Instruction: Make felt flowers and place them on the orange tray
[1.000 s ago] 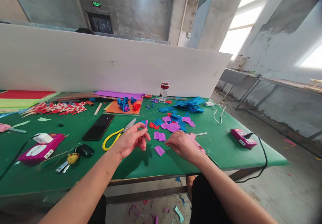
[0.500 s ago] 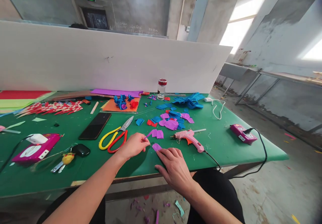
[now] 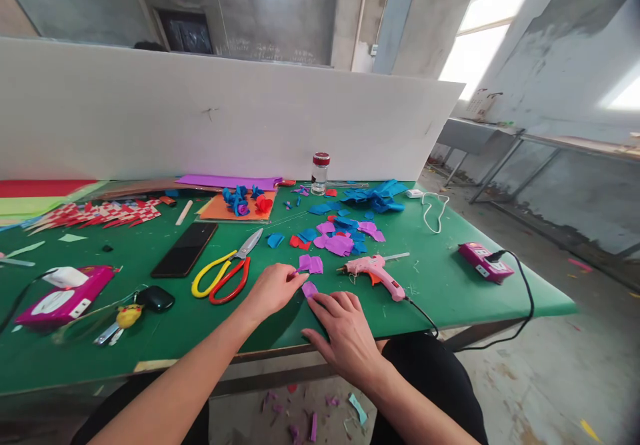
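My left hand (image 3: 276, 289) is closed in a pinch, with a bit of purple paper showing at its fingertips. My right hand (image 3: 345, 328) lies with fingers spread on the green table, its fingertips at the edge of a purple paper piece (image 3: 309, 290). Just beyond both hands rest more purple pieces (image 3: 314, 264). To the right is a pink glue gun (image 3: 376, 273), and to the left lie scissors (image 3: 235, 266) with one yellow and one red handle. Purple, blue and red pieces (image 3: 340, 244) are scattered farther back.
A black phone (image 3: 185, 250), a keyring (image 3: 129, 316) and a magenta power strip (image 3: 70, 295) are at left. A red-lidded jar (image 3: 320, 174) stands before the white board (image 3: 280, 122). Another magenta strip (image 3: 485, 263) with a black cord is at right.
My left hand has moved slightly closer to the purple pieces, and less of its purple strip shows. My right hand stays nearly in place. The view has shifted slightly.
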`<action>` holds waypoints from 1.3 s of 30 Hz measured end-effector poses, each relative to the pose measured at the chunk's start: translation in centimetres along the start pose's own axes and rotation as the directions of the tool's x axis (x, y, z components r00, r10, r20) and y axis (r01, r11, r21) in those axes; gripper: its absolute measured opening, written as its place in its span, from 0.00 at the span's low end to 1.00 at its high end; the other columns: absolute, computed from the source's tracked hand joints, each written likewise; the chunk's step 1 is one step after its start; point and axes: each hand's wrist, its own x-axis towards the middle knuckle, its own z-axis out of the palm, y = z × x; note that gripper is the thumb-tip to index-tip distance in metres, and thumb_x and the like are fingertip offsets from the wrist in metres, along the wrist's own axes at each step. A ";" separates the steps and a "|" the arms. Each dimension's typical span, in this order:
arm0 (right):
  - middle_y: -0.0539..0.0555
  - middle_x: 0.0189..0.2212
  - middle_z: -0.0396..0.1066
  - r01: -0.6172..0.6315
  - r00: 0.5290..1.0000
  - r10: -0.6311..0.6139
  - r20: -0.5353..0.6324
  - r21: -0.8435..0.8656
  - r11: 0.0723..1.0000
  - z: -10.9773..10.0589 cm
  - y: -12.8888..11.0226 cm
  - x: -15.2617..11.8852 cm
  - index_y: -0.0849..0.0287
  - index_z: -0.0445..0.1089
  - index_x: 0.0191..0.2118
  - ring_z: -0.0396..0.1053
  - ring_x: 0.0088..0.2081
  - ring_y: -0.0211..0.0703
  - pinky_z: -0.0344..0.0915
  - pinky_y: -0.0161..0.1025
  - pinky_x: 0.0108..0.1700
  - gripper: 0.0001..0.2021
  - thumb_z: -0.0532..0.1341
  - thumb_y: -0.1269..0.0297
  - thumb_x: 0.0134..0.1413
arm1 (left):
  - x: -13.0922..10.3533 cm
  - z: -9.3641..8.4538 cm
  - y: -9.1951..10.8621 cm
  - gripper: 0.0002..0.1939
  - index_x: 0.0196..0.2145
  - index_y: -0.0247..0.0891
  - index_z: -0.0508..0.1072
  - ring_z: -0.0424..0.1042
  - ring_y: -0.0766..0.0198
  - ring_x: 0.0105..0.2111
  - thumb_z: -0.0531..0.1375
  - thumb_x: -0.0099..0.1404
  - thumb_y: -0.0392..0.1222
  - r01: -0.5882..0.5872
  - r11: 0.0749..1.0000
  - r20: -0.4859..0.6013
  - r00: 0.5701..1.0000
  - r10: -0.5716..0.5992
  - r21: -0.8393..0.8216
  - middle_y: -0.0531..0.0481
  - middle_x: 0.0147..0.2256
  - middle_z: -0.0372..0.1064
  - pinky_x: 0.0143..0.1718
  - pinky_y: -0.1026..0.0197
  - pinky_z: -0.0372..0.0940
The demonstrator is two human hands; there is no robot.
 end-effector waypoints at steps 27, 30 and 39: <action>0.51 0.26 0.69 -0.454 0.884 0.457 0.095 -0.056 0.889 -6.0 13.3 -1.8 0.54 0.62 0.27 0.69 0.31 0.44 0.61 0.38 0.34 0.19 0.48 0.49 0.63 | -0.2 0.8 -0.4 0.12 0.20 0.38 0.72 0.69 0.62 0.25 0.59 0.54 0.47 0.079 0.993 0.050 0.996 -0.075 -0.092 0.51 0.22 0.72 0.26 0.62 0.54; 0.53 0.28 0.68 -0.423 0.902 0.430 0.036 -0.126 0.897 -5.3 13.1 -1.8 0.55 0.61 0.30 0.69 0.32 0.46 0.61 0.39 0.35 0.16 0.47 0.51 0.63 | -0.2 0.9 -0.4 0.11 0.20 0.38 0.72 0.68 0.62 0.25 0.58 0.54 0.47 0.077 0.994 0.042 0.996 -0.074 -0.083 0.51 0.22 0.72 0.26 0.62 0.54; 0.51 0.24 0.70 -0.476 0.875 0.479 -0.068 0.056 0.878 -7.6 11.2 -2.5 0.53 0.56 0.32 0.69 0.27 0.45 0.61 0.40 0.34 0.11 0.45 0.57 0.63 | -0.3 0.7 -0.1 0.09 0.19 0.38 0.72 0.69 0.62 0.24 0.58 0.53 0.43 0.088 0.993 0.025 0.996 -0.087 -0.075 0.50 0.21 0.72 0.26 0.63 0.53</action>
